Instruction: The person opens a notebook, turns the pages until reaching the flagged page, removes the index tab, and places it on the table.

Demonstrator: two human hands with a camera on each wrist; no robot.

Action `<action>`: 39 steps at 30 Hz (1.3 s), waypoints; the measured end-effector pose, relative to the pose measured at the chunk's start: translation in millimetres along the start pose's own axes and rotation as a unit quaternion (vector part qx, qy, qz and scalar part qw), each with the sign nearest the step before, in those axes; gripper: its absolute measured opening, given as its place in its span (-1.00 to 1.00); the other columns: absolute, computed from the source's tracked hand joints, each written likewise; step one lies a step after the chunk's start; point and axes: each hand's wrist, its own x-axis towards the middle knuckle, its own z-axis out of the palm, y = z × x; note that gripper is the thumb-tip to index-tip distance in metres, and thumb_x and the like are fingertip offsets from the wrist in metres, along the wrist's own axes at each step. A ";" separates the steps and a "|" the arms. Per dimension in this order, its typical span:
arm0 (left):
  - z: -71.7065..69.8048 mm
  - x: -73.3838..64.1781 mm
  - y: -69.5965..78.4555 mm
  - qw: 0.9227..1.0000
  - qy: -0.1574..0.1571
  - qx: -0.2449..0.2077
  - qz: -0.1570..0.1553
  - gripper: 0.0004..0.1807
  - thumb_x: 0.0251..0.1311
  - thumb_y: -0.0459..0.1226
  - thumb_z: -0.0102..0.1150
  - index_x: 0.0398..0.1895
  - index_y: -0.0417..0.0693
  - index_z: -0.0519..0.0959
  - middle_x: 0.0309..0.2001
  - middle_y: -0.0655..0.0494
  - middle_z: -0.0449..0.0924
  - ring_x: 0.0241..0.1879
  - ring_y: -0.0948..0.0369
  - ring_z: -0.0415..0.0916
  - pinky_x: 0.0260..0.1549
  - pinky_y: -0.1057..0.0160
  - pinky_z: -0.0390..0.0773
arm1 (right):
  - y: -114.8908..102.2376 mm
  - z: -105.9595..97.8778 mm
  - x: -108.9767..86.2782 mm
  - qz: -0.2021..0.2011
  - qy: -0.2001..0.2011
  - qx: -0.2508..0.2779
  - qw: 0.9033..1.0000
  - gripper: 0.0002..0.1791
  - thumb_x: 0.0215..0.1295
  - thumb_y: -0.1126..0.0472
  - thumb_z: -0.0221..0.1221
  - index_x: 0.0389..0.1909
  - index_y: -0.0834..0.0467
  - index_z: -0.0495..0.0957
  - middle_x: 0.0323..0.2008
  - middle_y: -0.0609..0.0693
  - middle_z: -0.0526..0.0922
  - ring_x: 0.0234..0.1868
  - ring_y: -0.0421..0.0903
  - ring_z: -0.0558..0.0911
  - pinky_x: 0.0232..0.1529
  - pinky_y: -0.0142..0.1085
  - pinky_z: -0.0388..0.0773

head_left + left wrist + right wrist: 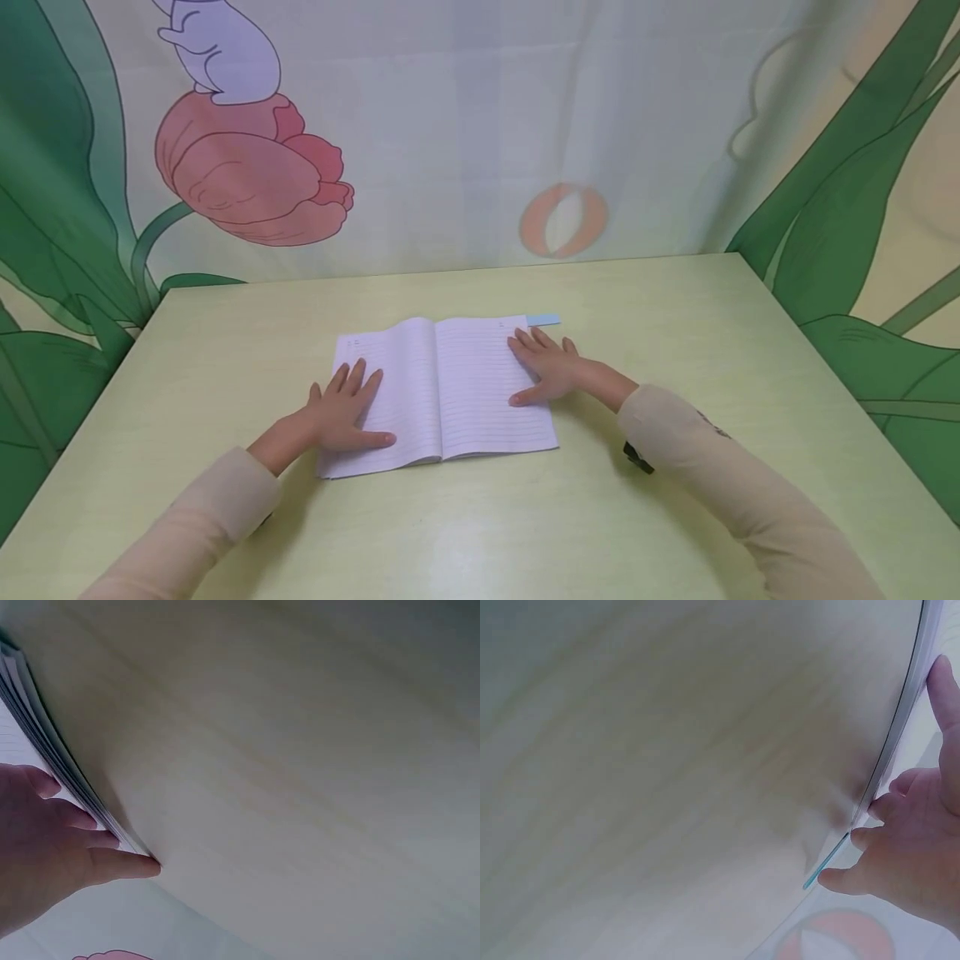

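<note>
An open notebook (476, 392) with lined pages lies flat on the table, its left page bulging near the spine. My left hand (341, 417) rests on the left page with fingers spread and the thumb pointing toward the spine. On the right page, my right hand (546, 367) lies with fingers spread near the outer edge. A light blue tab (543, 320) sticks out at the notebook's upper right corner, just beyond the right fingertips. In the left wrist view the notebook's page edges (64, 761) show beside the left fingers. The right wrist view shows the blue tab (826, 861) near the right hand's fingers.
The pale wooden-toned table (465, 533) extends around the notebook on all sides. Behind its far edge hangs a curtain (450, 142) printed with a flower, an animal and large green leaves. Beige sleeves (720, 467) cover both forearms.
</note>
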 end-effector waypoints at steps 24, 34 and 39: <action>-0.4 0.8 2.2 1.000 -0.002 -0.005 -0.010 0.17 -0.06 0.35 0.01 0.41 -0.22 -0.15 0.38 -0.34 -0.38 0.32 -0.27 -0.42 0.03 -0.45 -0.26 | -36.8 7.2 27.7 -0.032 -0.008 0.032 0.999 0.02 0.17 -0.38 -0.10 0.43 0.08 -0.33 0.42 0.05 -0.30 0.40 0.04 -0.36 0.22 0.19 -0.40; -6.6 -5.0 -3.6 0.997 0.030 -0.066 0.027 0.00 0.14 0.24 -0.09 0.39 -0.28 -0.11 0.37 -0.36 -0.26 0.32 -0.30 -0.32 0.00 -0.47 -0.17 | -51.8 5.9 34.0 -0.060 -0.009 0.077 0.995 -0.04 0.23 -0.32 -0.11 0.43 0.08 -0.33 0.43 0.03 -0.26 0.40 0.02 -0.30 0.23 0.19 -0.32; -12.1 -8.2 -4.1 0.992 0.051 -0.107 0.040 -0.10 0.24 0.17 -0.17 0.37 -0.33 -0.09 0.36 -0.39 -0.20 0.31 -0.30 -0.28 0.09 -0.38 -0.16 | -60.3 4.9 37.8 -0.069 -0.006 0.098 0.993 -0.08 0.25 -0.29 -0.13 0.43 0.07 -0.31 0.43 0.02 -0.24 0.41 0.01 -0.28 0.23 0.19 -0.31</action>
